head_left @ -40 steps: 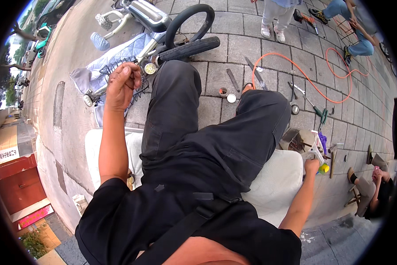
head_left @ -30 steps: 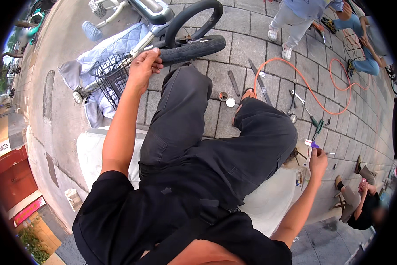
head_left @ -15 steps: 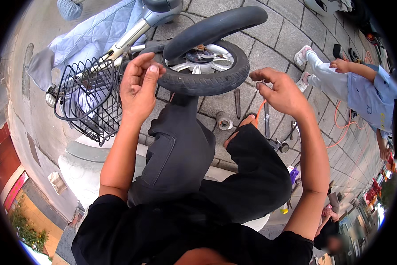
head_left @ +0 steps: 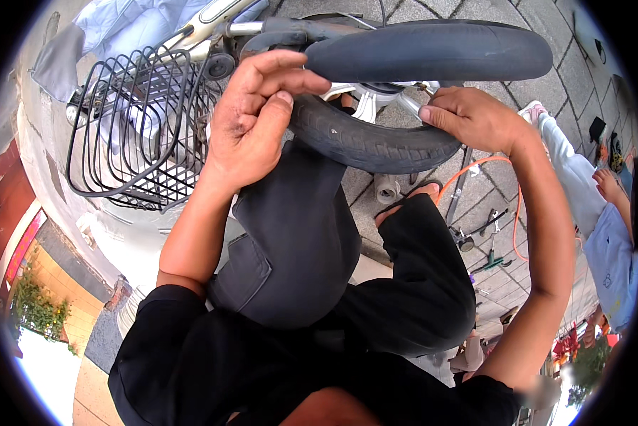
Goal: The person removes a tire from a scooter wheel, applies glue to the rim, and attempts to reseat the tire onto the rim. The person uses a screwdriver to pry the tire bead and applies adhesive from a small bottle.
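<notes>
A wheel with a black tyre (head_left: 376,145) and white spokes (head_left: 365,106) stands tilted above my knees. A long dark fender (head_left: 433,53) arches over its far side. My left hand (head_left: 255,121) is at the tyre's left side, its bent fingers reaching over the rubber and the thumb near the outer wall. On the opposite side, my right hand (head_left: 475,117) grips the tyre with its thumb on the near face; the other fingers are partly hidden. Behind both hands, the hub is mostly covered by the fender.
A black wire basket (head_left: 138,135) and pale blue quilted cover (head_left: 131,28) are at left. On the paving lie a roll of tape-like material (head_left: 386,190), an orange hose (head_left: 468,167) and hand tools (head_left: 493,259). A person in light clothes (head_left: 607,248) stands at right.
Both hands have come from apart in the air onto the tyre. In the picture, the fender has shifted right and turned more level, and the wheel has moved right and down.
</notes>
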`<control>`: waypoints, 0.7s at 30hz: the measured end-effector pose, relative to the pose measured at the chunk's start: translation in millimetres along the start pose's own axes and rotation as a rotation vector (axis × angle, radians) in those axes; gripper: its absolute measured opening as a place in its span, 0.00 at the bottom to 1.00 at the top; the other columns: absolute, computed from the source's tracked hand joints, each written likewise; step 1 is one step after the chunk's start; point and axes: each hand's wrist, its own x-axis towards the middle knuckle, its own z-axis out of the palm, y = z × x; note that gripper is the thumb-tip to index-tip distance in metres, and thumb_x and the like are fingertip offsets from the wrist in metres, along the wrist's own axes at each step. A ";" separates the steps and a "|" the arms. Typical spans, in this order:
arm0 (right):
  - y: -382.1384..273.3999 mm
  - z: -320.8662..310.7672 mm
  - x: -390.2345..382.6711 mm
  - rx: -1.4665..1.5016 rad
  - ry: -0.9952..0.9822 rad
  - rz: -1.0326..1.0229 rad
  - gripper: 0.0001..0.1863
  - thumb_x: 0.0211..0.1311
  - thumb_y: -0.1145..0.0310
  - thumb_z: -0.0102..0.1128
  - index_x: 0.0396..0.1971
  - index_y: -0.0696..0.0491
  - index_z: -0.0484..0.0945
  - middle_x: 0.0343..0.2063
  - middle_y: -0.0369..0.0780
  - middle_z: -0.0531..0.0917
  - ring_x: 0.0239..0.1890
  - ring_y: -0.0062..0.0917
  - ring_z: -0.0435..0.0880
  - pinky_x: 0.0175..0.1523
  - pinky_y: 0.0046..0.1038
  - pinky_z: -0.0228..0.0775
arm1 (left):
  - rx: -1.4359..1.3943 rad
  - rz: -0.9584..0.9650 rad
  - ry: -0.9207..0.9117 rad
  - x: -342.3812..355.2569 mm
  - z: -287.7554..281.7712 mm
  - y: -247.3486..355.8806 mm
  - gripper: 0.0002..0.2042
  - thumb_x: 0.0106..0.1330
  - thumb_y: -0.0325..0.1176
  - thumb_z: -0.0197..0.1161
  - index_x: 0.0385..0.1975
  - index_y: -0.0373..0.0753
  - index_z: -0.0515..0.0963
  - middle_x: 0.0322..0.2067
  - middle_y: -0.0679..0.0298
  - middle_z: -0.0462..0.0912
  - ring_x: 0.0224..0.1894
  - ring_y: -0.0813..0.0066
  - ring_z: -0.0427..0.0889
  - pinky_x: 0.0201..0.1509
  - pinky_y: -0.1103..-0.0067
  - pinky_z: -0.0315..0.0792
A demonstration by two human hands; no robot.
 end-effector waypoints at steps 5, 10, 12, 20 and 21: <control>-0.1 6.4 5.0 0.026 0.058 -0.005 0.30 0.77 0.46 0.58 0.31 0.64 0.84 0.32 0.51 0.82 0.36 0.45 0.81 0.45 0.43 0.73 | -0.179 0.042 0.081 27.3 -22.2 -3.4 0.29 0.73 0.20 0.46 0.75 0.26 0.57 0.64 0.35 0.78 0.68 0.41 0.79 0.77 0.57 0.69; -11.6 5.3 14.2 0.057 -0.048 0.163 0.29 0.76 0.46 0.61 0.30 0.61 0.84 0.30 0.49 0.84 0.39 0.37 0.84 0.46 0.40 0.74 | -0.321 0.011 0.155 20.1 -32.0 0.9 0.26 0.74 0.19 0.45 0.73 0.27 0.60 0.58 0.39 0.81 0.62 0.41 0.84 0.71 0.56 0.76; -22.8 5.0 13.8 0.125 -0.036 0.233 0.27 0.76 0.45 0.61 0.39 0.59 0.86 0.36 0.48 0.87 0.44 0.35 0.86 0.51 0.38 0.76 | -0.376 0.038 0.250 15.7 -34.7 0.6 0.22 0.76 0.20 0.45 0.69 0.27 0.66 0.54 0.43 0.84 0.58 0.46 0.87 0.67 0.59 0.80; -28.8 8.7 14.7 -0.061 0.173 -0.025 0.24 0.73 0.53 0.70 0.58 0.57 0.83 0.45 0.41 0.89 0.48 0.28 0.85 0.58 0.34 0.76 | -0.549 0.051 0.294 12.3 -48.1 8.6 0.20 0.78 0.19 0.47 0.69 0.32 0.65 0.51 0.51 0.84 0.54 0.58 0.87 0.65 0.64 0.79; -27.2 9.9 14.3 -0.079 0.196 -0.051 0.24 0.73 0.54 0.70 0.58 0.57 0.82 0.45 0.41 0.88 0.48 0.28 0.84 0.58 0.35 0.76 | -0.558 0.071 0.267 10.7 -48.8 3.3 0.20 0.78 0.19 0.47 0.68 0.32 0.65 0.51 0.51 0.84 0.54 0.59 0.87 0.65 0.64 0.79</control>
